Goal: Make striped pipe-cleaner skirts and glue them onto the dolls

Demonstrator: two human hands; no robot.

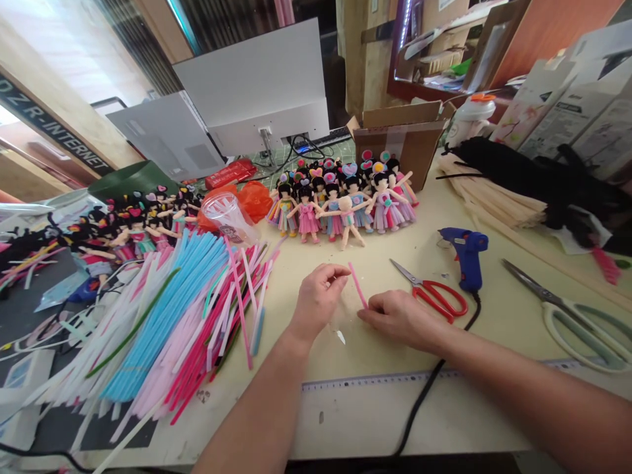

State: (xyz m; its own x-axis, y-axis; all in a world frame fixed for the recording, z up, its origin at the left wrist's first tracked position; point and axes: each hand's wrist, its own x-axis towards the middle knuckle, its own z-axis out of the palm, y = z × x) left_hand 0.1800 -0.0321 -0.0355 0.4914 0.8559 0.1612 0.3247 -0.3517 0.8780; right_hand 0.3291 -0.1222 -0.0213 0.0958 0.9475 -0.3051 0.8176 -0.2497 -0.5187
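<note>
Your pale-yellow counter (296,260) spreads beneath everything. Taking your hands as the clock's centre, a broad heap of fuzzy stems in white, blue, pale pink and hot pink (162,329) lies at 9 o'clock. At 12 o'clock stands a cluster of small fuzzy dolls with black hair and colourful dresses (307,214), a bare beige fuzzy figure (348,212) at its front. Large metal shears with pale-green handles (550,301) lie far out at 3 o'clock. A blue glue gun with a black cord (467,253) lies nearer, between 2 and 3; red-handled scissors (422,284) lie closest, at 3.

Your right hand (399,317) has its grip closed on the lower end of a short, thin pink fuzzy stem (358,286), which tilts toward 11 o'clock, directly before you. Your left hand (318,293) curls just beside its upper end; I cannot tell whether that grip touches it.
</note>
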